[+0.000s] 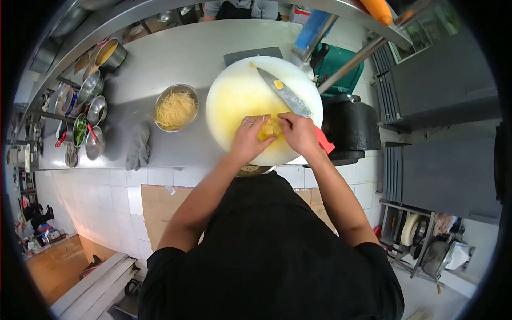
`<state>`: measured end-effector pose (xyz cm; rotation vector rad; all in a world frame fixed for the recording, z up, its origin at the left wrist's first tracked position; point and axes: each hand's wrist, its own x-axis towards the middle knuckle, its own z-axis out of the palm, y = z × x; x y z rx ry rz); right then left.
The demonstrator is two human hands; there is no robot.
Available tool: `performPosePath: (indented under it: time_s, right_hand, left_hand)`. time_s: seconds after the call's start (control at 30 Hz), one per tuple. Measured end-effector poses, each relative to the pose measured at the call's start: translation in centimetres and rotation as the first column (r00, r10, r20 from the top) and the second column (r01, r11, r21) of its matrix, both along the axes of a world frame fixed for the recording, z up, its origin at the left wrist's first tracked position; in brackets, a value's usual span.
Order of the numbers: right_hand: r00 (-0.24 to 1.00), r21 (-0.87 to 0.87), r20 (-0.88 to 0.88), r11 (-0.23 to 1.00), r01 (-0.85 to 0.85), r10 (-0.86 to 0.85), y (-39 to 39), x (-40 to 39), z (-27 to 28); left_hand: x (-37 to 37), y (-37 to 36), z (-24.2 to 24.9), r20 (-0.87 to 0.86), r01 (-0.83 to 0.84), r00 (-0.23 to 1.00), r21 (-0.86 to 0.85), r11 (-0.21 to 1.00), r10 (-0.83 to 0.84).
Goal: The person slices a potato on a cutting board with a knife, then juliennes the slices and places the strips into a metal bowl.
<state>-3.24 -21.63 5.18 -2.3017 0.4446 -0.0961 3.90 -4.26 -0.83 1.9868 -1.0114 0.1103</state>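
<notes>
On the round white cutting board (221, 101), a few yellow chunks (270, 129) lie between my two hands. My left hand (249, 140) wears a ring and curves round their left side, thumb and fingers on either side of them. From the right, my right hand (301, 136) meets the chunks with its fingers curled and the fingertips pressed together; what they pinch is hidden. A broad knife (290, 98) rests on the board beyond my hands, a small yellow piece (278, 84) on its blade. Its red handle (325, 141) sticks out past my right wrist.
Left of the board stands a metal bowl (159, 121) of pale yellow shreds (177, 108). A grey glove (138, 146) lies near the counter's front edge. Several metal bowls and pots (95, 143) line the far left. A black bin (352, 125) is at the right; a person (242, 9) stands opposite.
</notes>
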Motion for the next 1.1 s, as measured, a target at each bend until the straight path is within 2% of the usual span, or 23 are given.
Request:
performPosePath:
  time_s: [0.03,0.07,0.13,0.17,0.23,0.33,0.37,0.43,0.47,0.53,0.57,0.63,0.67,0.73,0.97,1.03,1.1]
  right_hand:
    - [0.995,-0.075,0.076,0.995,0.068,-0.062,-0.1,-0.1,0.2]
    - [0.996,-0.077,0.073,0.995,0.06,-0.055,-0.4,0.0,0.0]
    - [0.993,-0.233,-0.102,0.972,0.032,-0.058,-1.0,0.2,-0.7]
    - [0.993,-0.235,-0.101,0.972,0.03,-0.055,-1.0,0.3,-1.2]
    - [0.999,-0.203,-0.047,0.979,-0.004,-0.006,-0.5,0.5,-1.7]
    - [0.996,-0.131,-0.017,0.987,-0.091,0.089,-0.3,0.6,-1.8]
    - [0.996,-0.131,-0.017,0.987,-0.091,0.089,-0.4,0.7,-1.8]
    - [0.999,0.05,0.029,0.998,0.025,-0.027,-1.0,0.9,-1.7]
    - [0.999,0.05,0.029,0.998,0.026,-0.027,-1.6,1.3,-1.6]
    - [0.999,-0.178,0.046,0.984,0.025,-0.017,-2.8,3.1,-1.0]
    - [0.999,-0.177,0.046,0.984,0.026,-0.018,-3.2,4.2,-0.8]
    - [0.996,-0.412,0.057,0.908,0.083,-0.065,-3.6,6.8,-0.8]
    - [0.996,-0.41,0.058,0.908,0.084,-0.066,-3.5,8.0,-0.8]
    - [0.996,-0.535,0.008,0.841,0.081,-0.091,-3.1,9.9,-1.2]
    - [1.0,-0.542,0.012,0.84,0.022,-0.019,-2.9,10.5,-2.7]
    - [0.993,-0.402,0.112,0.913,0.067,-0.024,-3.1,8.8,-2.3]
    - [0.993,-0.388,0.106,0.918,0.084,-0.047,-2.9,7.0,-1.6]
  left_hand:
    - [-0.1,-0.1,0.3,0.051,-0.019,0.999,-0.018,1.0,0.02]
    - [-0.2,-0.2,0.5,0.047,-0.027,0.998,-0.02,0.999,0.028]
    - [-0.2,-0.5,0.6,0.074,-0.028,0.997,0.013,1.0,0.027]
    - [-0.1,-0.4,0.5,0.075,-0.031,0.997,0.012,0.999,0.03]
    - [0.2,-0.4,-0.1,-0.019,0.011,1.0,0.076,0.997,-0.01]
    - [0.2,-0.1,-0.4,-0.106,0.047,0.994,0.055,0.997,-0.041]
    - [0.2,-0.1,-0.4,-0.106,0.047,0.994,0.055,0.997,-0.041]
    - [0.2,0.0,-0.3,-0.091,0.03,0.996,0.047,0.998,-0.026]
    - [0.1,-0.1,-0.2,-0.091,0.031,0.996,0.048,0.998,-0.026]
    - [0.0,-0.1,0.0,0.021,0.022,1.0,0.014,1.0,-0.022]
    - [0.0,-0.2,0.1,0.021,0.023,1.0,0.016,1.0,-0.023]
    - [0.0,-0.2,-0.1,0.04,0.02,0.999,0.013,1.0,-0.021]
    - [0.0,-0.2,-0.1,0.041,0.021,0.999,0.015,1.0,-0.022]
    - [-0.1,0.0,0.0,0.04,0.013,0.999,0.069,0.997,-0.016]
    - [-0.5,1.0,-0.1,0.037,0.002,0.999,0.036,0.999,-0.003]
    - [-0.5,0.9,0.0,-0.001,0.012,1.0,0.043,0.999,-0.012]
    - [-0.3,0.7,-0.1,0.022,-0.004,1.0,0.015,1.0,0.004]
